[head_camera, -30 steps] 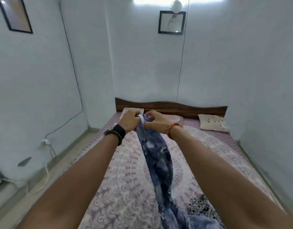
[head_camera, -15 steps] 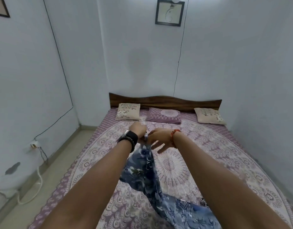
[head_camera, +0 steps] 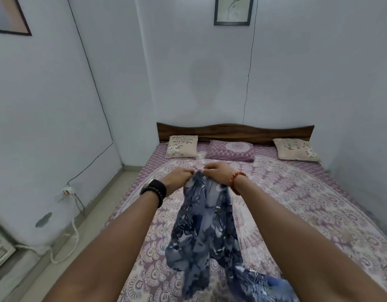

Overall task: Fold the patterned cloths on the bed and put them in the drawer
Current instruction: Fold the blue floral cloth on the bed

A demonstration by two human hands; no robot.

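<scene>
A blue and white patterned cloth (head_camera: 204,227) hangs bunched in the air over the bed (head_camera: 297,210), its lower end trailing toward the near edge. My left hand (head_camera: 179,177), with a black watch on the wrist, grips the cloth's top edge. My right hand (head_camera: 216,172), with an orange bead bracelet, pinches the same top edge right beside it. Both arms are stretched forward, hands nearly touching. No drawer is in view.
The bed carries a purple mandala sheet, two cream cushions (head_camera: 182,146) and a purple pillow (head_camera: 230,151) by the wooden headboard (head_camera: 234,131). Walls close in left, back and right. A strip of floor (head_camera: 83,227) with cables and a wall socket (head_camera: 67,190) runs along the left.
My hands have lowered from headboard height toward the bed with the cloth. My right hand, fingers spread half a second ago, now pinches the top edge again. The cloth has spread a little wider.
</scene>
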